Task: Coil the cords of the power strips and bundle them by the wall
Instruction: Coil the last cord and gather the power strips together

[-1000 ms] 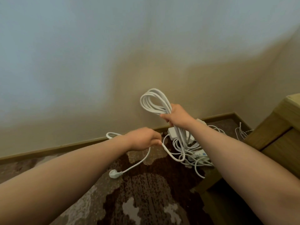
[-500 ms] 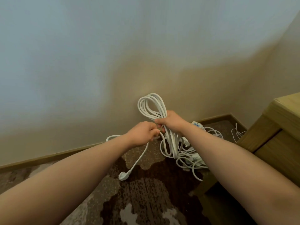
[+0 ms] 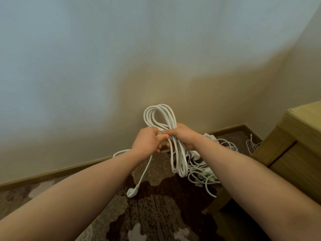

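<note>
A white coiled cord (image 3: 164, 119) and white plug (image 3: 131, 192) are showing against a cream wall (image 3: 121, 66), above a mottled brown-and-beige carpet (image 3: 156, 211) and olive-tan wooden cabinet (image 3: 295, 153).

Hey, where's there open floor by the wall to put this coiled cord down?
Bare carpet runs along the baseboard left of the dangling plug, and more lies in front of the plug. Crowded: the corner beside the wooden cabinet, where a tangle of white cords and power strips covers the floor.
</note>
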Motion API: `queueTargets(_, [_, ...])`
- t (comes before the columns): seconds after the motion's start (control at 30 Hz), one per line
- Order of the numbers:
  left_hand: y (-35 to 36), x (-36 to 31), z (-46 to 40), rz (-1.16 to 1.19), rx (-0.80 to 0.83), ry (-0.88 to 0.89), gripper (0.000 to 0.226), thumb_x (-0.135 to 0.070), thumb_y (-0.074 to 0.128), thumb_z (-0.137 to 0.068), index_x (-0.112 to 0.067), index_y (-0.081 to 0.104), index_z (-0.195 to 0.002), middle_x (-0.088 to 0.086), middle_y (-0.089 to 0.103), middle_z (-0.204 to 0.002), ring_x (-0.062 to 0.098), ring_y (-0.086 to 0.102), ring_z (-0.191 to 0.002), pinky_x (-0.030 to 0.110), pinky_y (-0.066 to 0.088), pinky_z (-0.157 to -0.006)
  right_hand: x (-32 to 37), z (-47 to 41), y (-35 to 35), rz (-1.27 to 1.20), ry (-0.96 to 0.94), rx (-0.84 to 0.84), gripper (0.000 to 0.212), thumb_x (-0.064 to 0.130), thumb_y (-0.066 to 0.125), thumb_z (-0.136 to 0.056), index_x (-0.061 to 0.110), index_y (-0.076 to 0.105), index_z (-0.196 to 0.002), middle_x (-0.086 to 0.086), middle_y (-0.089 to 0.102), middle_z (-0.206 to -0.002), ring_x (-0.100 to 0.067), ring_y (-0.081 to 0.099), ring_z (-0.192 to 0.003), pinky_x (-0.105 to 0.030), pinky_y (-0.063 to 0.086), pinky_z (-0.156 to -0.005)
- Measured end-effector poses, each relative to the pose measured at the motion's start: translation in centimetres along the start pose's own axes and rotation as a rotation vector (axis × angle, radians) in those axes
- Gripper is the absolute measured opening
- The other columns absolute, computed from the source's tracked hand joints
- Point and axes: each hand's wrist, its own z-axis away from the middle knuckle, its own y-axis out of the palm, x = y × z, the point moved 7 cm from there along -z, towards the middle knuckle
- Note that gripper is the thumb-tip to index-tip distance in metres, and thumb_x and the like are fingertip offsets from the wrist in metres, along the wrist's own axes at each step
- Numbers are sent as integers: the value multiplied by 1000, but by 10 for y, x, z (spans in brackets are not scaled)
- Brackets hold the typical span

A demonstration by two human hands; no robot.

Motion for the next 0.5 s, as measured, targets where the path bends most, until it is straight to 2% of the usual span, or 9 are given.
queueTargets(0.07, [-1, 3, -1, 14, -24, -25, 31, -40, 63, -85, -16, 59, -67, 0, 66, -53, 7, 62, -42, 16, 43, -45, -3, 1, 4, -57, 33, 53, 9, 10, 65, -91, 3, 70, -87, -14, 67, -70, -20, 64, -55, -29, 57, -53])
queueTargets(0.17, [-5, 5, -6, 19, -22, -22, 30, -39, 62, -86, -16, 60, -68, -1, 66, -54, 7, 60, -43, 21, 44, -49, 0, 0, 6, -103, 31, 71, 16, 13, 61, -94, 5, 67, -82, -9, 61, -65, -16, 59, -50, -26, 52, -50])
queueTargets(0.27, [-11, 4, -10, -27, 83, 49, 21, -32, 60, -89, -16, 58, -75, -2, 67, -61, 9, 63, -55, 28, 51, -59, 5, 2, -1, -50, -3, 8, 16, 16, 59, -97, 7, 64, -85, -6, 58, -63, -14, 52, -46, -22, 44, -45])
queueTargets(0.33, [-15, 5, -11, -167, 190, 135, 16, -29, 57, -91, -20, 57, -78, -5, 65, -66, 11, 62, -63, 30, 51, -64, 6, 3, -6, -9, -12, -44, 13, 17, 59, -97, 7, 63, -90, -6, 57, -63, -13, 49, -44, -21, 42, -43])
queueTargets(0.43, [-25, 15, -11, -448, 297, 226, 17, -30, 57, -91, -25, 53, -75, -8, 57, -66, 10, 52, -61, 26, 38, -55, 8, 4, -9, 110, -47, -96, 16, 24, 64, -95, 9, 63, -89, -6, 56, -64, -10, 48, -44, -21, 42, -44])
queueTargets(0.5, [-31, 21, -12, -541, 335, 249, 22, -31, 57, -90, -26, 49, -71, -8, 52, -64, 9, 46, -59, 26, 33, -53, 13, 4, -10, 216, -104, -107, 23, 32, 71, -90, 12, 62, -82, -5, 56, -61, -10, 48, -44, -22, 42, -45])
